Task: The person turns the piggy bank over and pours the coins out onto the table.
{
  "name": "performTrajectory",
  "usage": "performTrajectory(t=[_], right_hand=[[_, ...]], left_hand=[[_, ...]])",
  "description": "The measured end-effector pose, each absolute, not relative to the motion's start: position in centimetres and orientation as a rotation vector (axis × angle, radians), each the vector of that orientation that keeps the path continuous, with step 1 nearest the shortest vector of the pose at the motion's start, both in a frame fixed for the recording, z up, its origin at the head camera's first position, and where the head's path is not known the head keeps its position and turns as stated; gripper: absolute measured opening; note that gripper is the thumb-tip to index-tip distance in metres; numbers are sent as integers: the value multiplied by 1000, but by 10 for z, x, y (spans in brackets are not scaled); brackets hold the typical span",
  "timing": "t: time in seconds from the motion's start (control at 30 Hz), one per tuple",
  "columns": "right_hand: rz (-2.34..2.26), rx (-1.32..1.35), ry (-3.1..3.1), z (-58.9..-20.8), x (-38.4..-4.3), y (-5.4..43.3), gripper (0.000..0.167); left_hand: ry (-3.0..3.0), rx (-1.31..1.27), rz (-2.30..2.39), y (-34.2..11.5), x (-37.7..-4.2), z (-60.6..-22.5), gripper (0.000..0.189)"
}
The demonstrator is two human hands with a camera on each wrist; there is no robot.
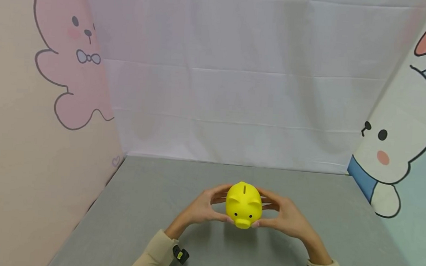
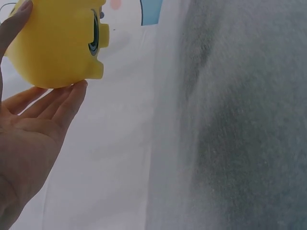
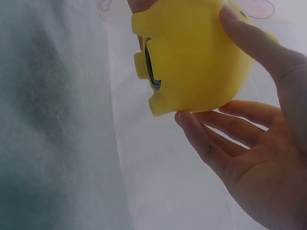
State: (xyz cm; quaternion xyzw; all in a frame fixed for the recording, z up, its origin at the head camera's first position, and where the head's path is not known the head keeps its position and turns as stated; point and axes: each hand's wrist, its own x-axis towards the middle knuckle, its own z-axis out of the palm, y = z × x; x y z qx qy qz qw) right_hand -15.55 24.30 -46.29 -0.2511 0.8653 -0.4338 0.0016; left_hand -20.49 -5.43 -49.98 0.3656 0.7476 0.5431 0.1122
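Observation:
A yellow piggy bank point(image 1: 243, 204) is held up above the grey table, its snout toward me and the coin slot on top. My left hand point(image 1: 206, 206) grips its left side, thumb near the snout and fingers behind. On the opposite side my right hand point(image 1: 285, 214) grips it the same way. The left wrist view shows the piggy bank point(image 2: 57, 43) between thumb and fingers, with short feet and a dark round plug on its underside. In the right wrist view, the fingertips of my right hand point(image 3: 259, 148) touch the yellow body point(image 3: 196, 57).
Below the hands spreads a grey table surface point(image 1: 151, 186). A white cloth point(image 1: 238, 77) hangs behind it. Side panels carry a pink bear drawing point(image 1: 70, 67) at left and a white rabbit drawing point(image 1: 399, 132) at right.

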Motion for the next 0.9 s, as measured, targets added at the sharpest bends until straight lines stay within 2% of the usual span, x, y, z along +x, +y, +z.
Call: performTrajectory(t=[0.37, 0.73, 0.9], right_hand=[[-1483, -866, 2622, -464, -153, 236, 81], [-1520, -996, 2590, -468, -152, 226, 91], [-1545, -988, 2643, -470, -151, 226, 82]], left_hand=[[2125, 1026, 1696, -60, -203, -496, 85], [2041, 983, 1740, -64, -201, -501, 74], [2058, 976, 1691, -64, -201, -501, 71]])
